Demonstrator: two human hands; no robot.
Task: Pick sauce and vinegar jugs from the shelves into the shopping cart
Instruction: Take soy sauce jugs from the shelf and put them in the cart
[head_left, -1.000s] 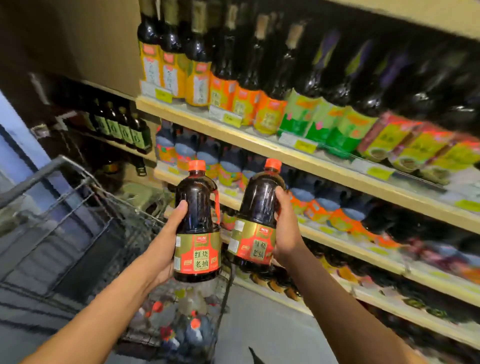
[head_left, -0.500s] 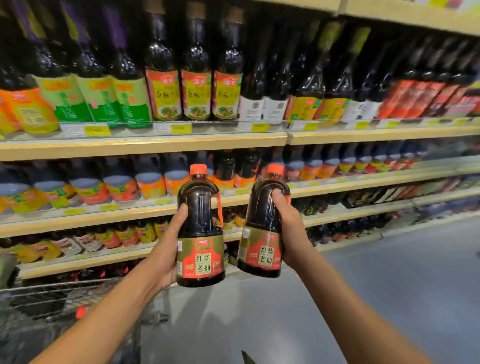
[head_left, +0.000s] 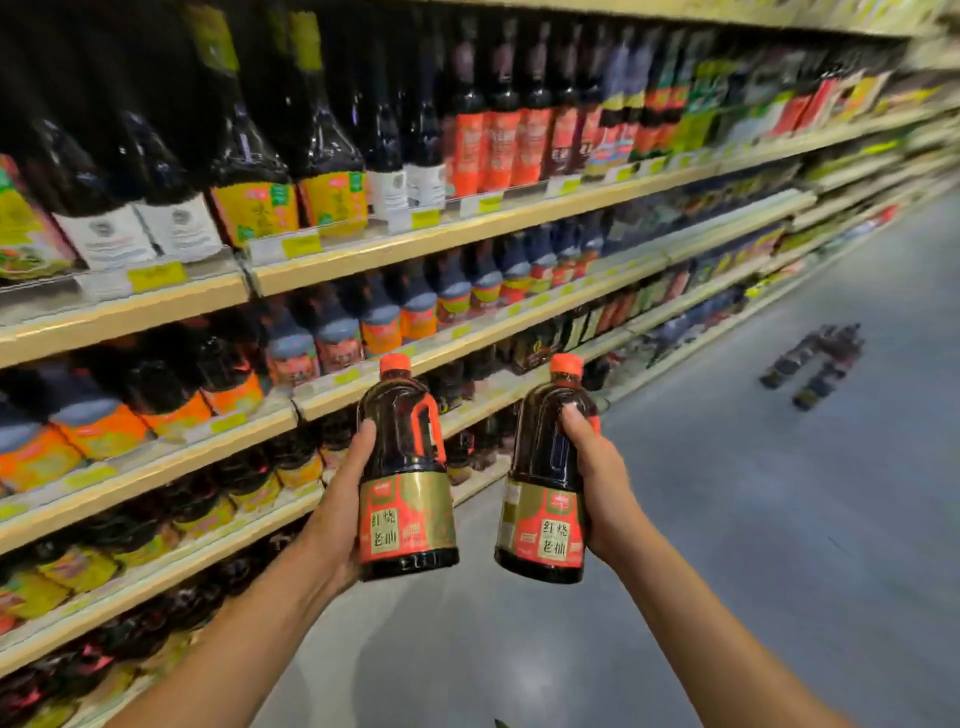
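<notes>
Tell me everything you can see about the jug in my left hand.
The left jug looks like clear plastic full of dark sauce, with an orange cap, an orange handle on its right side and a red-and-gold label bearing Chinese characters. It is upright in mid-air before the shelves, gripped only by the left hand, thumb lying up its left side.

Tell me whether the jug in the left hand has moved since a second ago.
Yes. The left hand has carried its jug rightward along the shelves, from above the cart to above bare floor.
</notes>
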